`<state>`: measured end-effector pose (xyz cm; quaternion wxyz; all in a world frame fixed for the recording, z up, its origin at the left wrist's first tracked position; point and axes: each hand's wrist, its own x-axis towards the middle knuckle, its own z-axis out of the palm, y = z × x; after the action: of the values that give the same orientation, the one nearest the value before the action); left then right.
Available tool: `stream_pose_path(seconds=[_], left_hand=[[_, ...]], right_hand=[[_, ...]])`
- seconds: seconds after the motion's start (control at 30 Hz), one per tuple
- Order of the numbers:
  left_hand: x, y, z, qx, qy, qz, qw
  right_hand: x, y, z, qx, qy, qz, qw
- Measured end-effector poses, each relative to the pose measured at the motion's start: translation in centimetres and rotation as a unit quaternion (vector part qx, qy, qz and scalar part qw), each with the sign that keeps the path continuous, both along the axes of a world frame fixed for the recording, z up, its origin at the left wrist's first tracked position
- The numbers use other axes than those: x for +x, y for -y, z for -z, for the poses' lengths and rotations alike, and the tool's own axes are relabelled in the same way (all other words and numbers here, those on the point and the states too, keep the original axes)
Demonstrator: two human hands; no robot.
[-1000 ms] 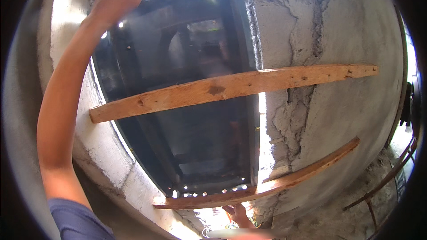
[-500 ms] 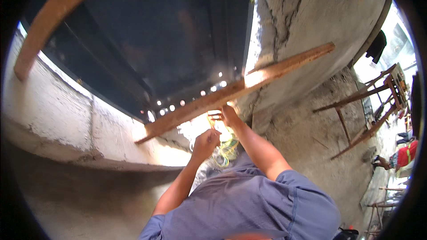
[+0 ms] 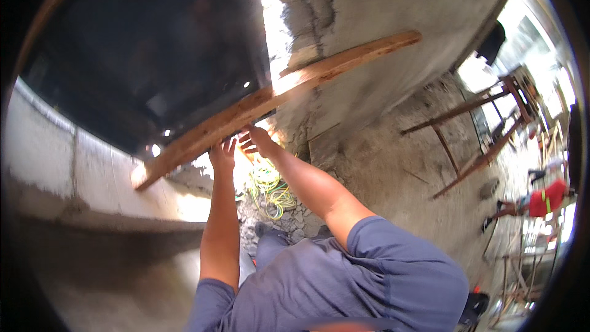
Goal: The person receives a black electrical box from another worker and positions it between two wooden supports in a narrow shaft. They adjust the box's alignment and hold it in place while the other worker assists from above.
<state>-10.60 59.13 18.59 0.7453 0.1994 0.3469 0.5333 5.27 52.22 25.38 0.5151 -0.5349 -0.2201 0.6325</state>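
Note:
A long wooden plank (image 3: 239,110) runs slantwise across the lower part of a large dark sheet (image 3: 166,49). My left hand (image 3: 224,152) is raised just below the plank, its fingers stretched upward with the tips close to the plank's lower side. Beside it, my right hand (image 3: 259,141) reaches up to the same edge, fingers apart and pointing left. Whether the fingertips touch the plank or the sheet's lower edge behind it, I cannot tell. Under my hands a tangle of yellow-green cord (image 3: 270,190) lies on broken stones.
Rough concrete wall (image 3: 375,31) with a crack rises at the right, a pale wall (image 3: 43,141) at the left. Loose rubble (image 3: 300,220) lies by my feet. A wooden trestle (image 3: 452,147) stands farther right, and beyond it is a person in a red top (image 3: 547,198).
Both hands have moved up to the plank's underside, and their fingers have spread. The view has shifted, so the sheet, plank and trestle now sit farther left.

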Motion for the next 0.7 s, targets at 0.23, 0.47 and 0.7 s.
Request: stream_pose_path(seconds=[0.23, 0.47, 0.7], left_hand=[[0.6, 1.2, -1.3, 0.063, 0.08, -0.036, 0.994], [1.4, 0.4, -2.1, -0.041, 0.02, -0.098, 0.994], [0.7, -0.6, 0.8, 0.078, -0.05, -0.035, 0.995]], right_hand=[[8.1, 23.0, 10.8, -0.009, 0.061, -0.098, 0.993], [22.9, 62.2, 19.3, -0.465, 0.269, 0.093, 0.838], [26.7, 77.5, 15.7, -0.572, 0.22, 0.176, 0.77]])
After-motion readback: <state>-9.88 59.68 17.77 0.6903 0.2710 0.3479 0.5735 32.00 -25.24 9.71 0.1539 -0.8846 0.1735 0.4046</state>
